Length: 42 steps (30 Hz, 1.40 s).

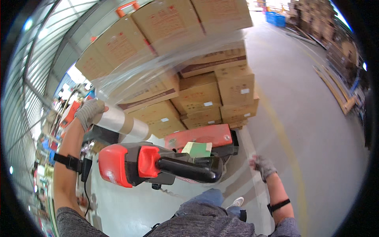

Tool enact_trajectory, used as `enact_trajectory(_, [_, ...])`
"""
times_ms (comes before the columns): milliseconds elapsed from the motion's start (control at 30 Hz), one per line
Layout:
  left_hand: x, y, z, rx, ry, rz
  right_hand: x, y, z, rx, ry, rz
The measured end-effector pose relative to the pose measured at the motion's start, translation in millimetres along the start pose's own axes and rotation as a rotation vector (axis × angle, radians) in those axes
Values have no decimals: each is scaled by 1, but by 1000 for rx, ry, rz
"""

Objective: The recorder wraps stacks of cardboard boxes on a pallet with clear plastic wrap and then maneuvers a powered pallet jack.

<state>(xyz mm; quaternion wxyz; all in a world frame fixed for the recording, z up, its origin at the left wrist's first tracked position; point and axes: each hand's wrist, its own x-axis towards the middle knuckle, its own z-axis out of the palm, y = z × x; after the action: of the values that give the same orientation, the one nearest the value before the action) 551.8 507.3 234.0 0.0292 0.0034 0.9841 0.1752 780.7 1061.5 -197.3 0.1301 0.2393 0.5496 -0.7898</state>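
Note:
My left hand (90, 112), in a grey knitted glove, grips one end of a roll of clear stretch film (136, 127). From the roll, film (189, 49) runs in a creased band across a tall stack of brown cartons (199, 93). My right hand (263, 166), also gloved with bare fingertips, hangs out to the right, holding nothing, its fingers loosely apart. Between my arms stands a red and black pallet truck (193, 136) with a black handle (189, 169). A green and pale yellow pad (198, 149) lies on the truck's body.
A yellow line (282, 138) runs along the grey floor at right. Beyond it lie a wooden frame (335, 89) and piles of flattened cardboard (316, 21). A blue crate (275, 19) stands far off. Shelving and clutter (47, 146) line the left side.

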Motion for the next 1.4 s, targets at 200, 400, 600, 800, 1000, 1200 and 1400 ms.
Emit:
enact_trajectory(200, [-26, 64, 5, -172, 9, -79, 151, -112, 150, -598, -694, -593])
enact_trajectory(400, [-28, 79, 3, -132, 54, -213, 120, -146, 370, -152, -883, 7])
enact_trajectory(600, [-36, 85, -7, -192, 122, -320, 120, -152, 439, 49, -761, 303])
enact_trajectory(800, [-45, 185, 2, -63, 70, -397, 116, -154, 379, 396, -688, 471])
enact_trajectory(1000, [-17, 358, 40, 258, 27, -286, 111, -209, 231, 440, -598, 512])
enact_trajectory(1200, [9, 525, 129, 31, 33, -189, 150, -268, 48, 644, -625, 623])
enact_trajectory(1400, [65, 652, 183, 56, -59, -325, 209, -338, -60, 431, -592, 540])
